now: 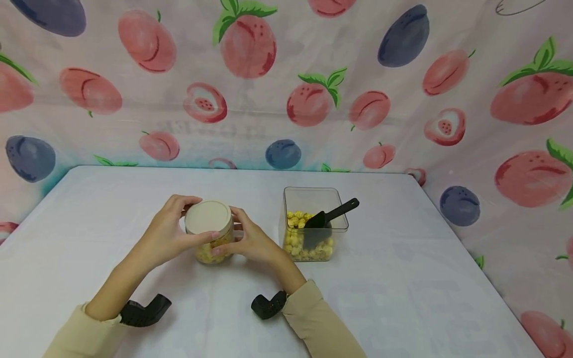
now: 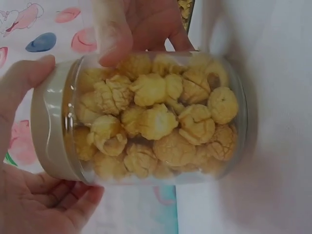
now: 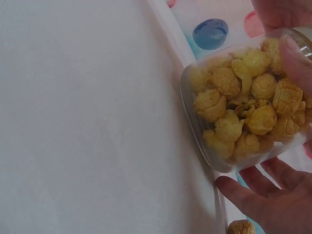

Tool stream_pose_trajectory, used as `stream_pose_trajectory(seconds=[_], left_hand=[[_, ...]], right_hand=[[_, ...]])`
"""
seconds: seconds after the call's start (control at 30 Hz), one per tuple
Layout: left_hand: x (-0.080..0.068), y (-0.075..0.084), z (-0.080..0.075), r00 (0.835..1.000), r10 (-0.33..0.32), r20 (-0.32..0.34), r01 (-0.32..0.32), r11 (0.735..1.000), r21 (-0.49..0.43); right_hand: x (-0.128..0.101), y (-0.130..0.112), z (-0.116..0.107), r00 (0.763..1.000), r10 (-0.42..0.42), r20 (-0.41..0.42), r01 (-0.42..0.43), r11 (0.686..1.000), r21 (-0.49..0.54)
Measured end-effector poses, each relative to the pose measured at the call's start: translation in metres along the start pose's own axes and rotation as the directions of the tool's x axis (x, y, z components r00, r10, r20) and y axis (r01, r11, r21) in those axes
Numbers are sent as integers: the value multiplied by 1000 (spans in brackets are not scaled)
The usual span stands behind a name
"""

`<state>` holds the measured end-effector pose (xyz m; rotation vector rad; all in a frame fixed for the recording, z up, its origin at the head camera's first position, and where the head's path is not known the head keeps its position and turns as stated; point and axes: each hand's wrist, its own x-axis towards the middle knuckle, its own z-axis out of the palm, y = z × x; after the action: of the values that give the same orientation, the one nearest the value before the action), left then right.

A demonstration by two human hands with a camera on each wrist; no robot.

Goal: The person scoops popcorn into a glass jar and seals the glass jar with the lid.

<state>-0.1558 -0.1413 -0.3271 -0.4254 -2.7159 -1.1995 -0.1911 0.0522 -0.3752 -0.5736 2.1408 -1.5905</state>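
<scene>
A clear round jar [image 2: 156, 122] filled with caramel-coloured popcorn stands upright on the table, its cream lid [image 1: 208, 217] sitting on top. My left hand [image 1: 167, 232] grips the lid, thumb along its front edge and fingers round the left and back. My right hand [image 1: 256, 242] holds the jar's body from the right, with the thumb across the front. The thumb and several fingers of this hand also show around the jar [image 3: 243, 102] in the right wrist view.
Right of the jar stands a clear square container [image 1: 343, 229] partly filled with yellow popcorn. A black scoop [image 1: 342, 209] leans in it, handle over the right rim. The white-covered table [image 1: 403, 278] meets a fruit-patterned cloth [image 1: 250, 109] at the back and right.
</scene>
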Motion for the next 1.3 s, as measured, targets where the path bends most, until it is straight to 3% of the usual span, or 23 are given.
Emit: stream_pose_trajectory(seconds=[0.2, 0.47, 0.63, 0.8, 0.9, 1.1, 1.3], left_hand=[[5, -8, -1, 995, 100, 9, -100, 995, -15], [15, -25, -12, 971, 186, 149, -175, 981, -84], [20, -32, -15, 948, 217, 232, -176, 966, -188], [17, -30, -17, 949, 164, 269, -113, 974, -196], [13, -26, -15, 961, 135, 240, -91, 979, -185], [4, -11, -6, 992, 88, 85, -82, 994, -78], [-2, 3, 4, 1000, 3, -17, -3, 999, 48]], right_hand=[[1, 0, 0, 1000, -7, -3, 7, 1000, 4], [1, 1, 0, 1000, -2, -14, 2, 1000, -7], [1, 0, 0, 1000, 3, -14, -3, 1000, -1], [0, -1, 1, 1000, 7, -14, -7, 1000, -5], [-1, -1, 1, 1000, 2, -13, -2, 1000, -10], [-1, -1, 0, 1000, -15, -6, 15, 1000, -17], [-2, -1, 0, 1000, -21, -3, 21, 1000, -12]])
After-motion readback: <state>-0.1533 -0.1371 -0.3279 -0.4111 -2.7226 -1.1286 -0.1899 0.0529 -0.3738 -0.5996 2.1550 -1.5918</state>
